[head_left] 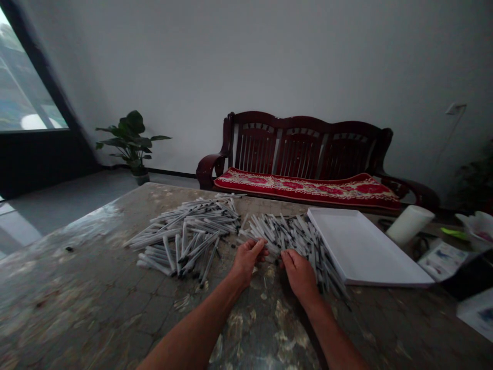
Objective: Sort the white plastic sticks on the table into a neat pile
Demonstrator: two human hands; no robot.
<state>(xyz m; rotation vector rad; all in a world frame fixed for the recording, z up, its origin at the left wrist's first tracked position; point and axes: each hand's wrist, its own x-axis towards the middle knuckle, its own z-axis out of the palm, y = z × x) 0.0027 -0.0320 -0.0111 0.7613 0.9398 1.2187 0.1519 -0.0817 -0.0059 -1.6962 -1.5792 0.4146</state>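
My left hand (248, 259) and my right hand (299, 273) are close together over the table's middle, both with fingers pinched. A translucent pen (272, 251) spans the short gap between their fingertips, though its ends are hidden by the fingers. Just beyond my hands lies a loose pile of similar pens (296, 234), whitish-clear with dark tips, reaching right to the tray. To the left of my left hand spreads a second, larger heap of pens (192, 226), crossed at many angles.
A shallow white tray (370, 249) lies right of the pens. Past it are a white roll (410, 224), a printed packet (442, 259) and a white box (477, 311). A wooden bench (300, 149) with a red patterned cover stands behind the table (115, 298); a potted plant (133, 139) is back left.
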